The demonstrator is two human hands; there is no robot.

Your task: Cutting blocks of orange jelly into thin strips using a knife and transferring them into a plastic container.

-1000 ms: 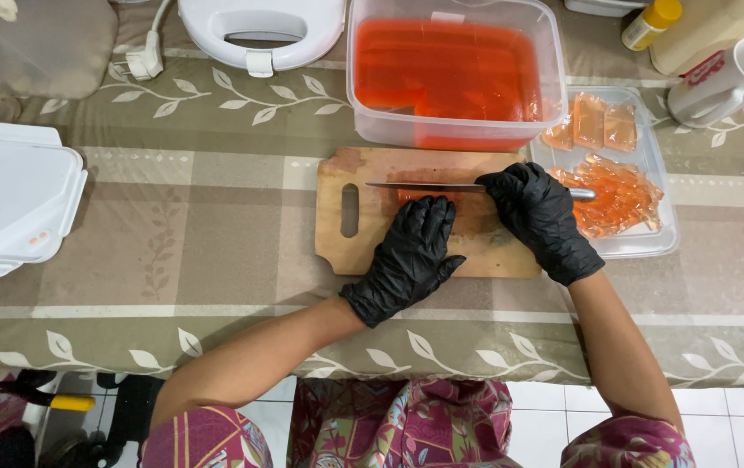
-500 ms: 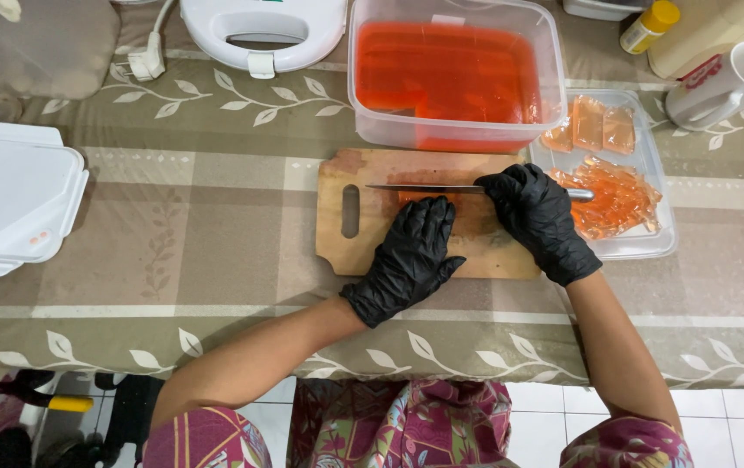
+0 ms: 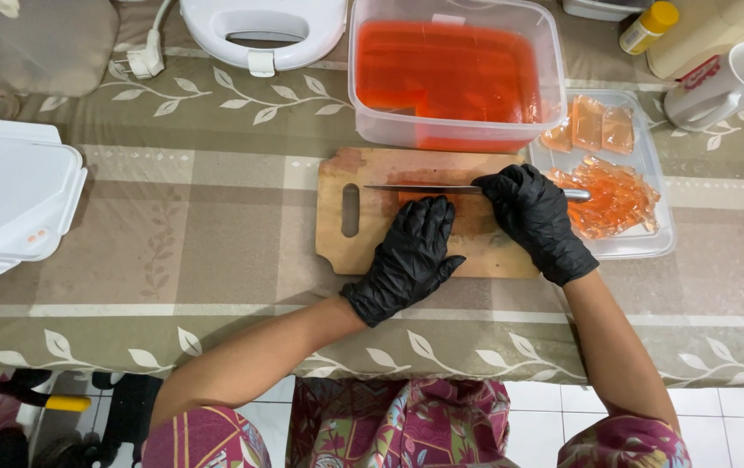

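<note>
Right now the tub holds orange jelly, tray holds pieces, right hand fingers grip knife.

A home kitchen or dining spot, by its furnishings: the tabletop wears a beige cloth with a leaf pattern under clear plastic; on it sit a wooden cutting board, a clear food tub of orange jelly, a white mug, a white countertop appliance with its plug; white floor tiles show below.
</note>
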